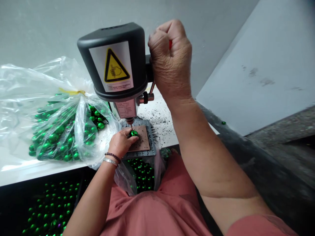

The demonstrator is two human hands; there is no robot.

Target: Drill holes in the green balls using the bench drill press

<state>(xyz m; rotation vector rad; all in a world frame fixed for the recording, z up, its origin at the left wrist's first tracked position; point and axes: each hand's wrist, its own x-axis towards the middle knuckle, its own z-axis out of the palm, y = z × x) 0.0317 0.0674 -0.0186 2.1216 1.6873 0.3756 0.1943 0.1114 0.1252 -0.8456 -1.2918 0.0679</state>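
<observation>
My left hand (122, 141) pinches a shiny green ball (134, 133) between thumb and fingers on a brown board (143, 139). Directly over the ball is the thin bit (131, 126) of a drill press (113, 62); its tip seems to meet the ball's top. The board lies on the press's grey slotted base (154, 149). High on the right of the machine, my right hand (171, 54) is closed in a fist around a lever handle with a red part (170, 44) showing; most of that handle is hidden by my fingers.
A clear plastic bag (78, 127) tied with a yellow tie (71, 92) holds many green balls left of the press. Dark shavings (161, 123) litter the white table (14, 173). More green balls (142, 173) lie below the table edge, and one loose ball (223, 123) rests at right.
</observation>
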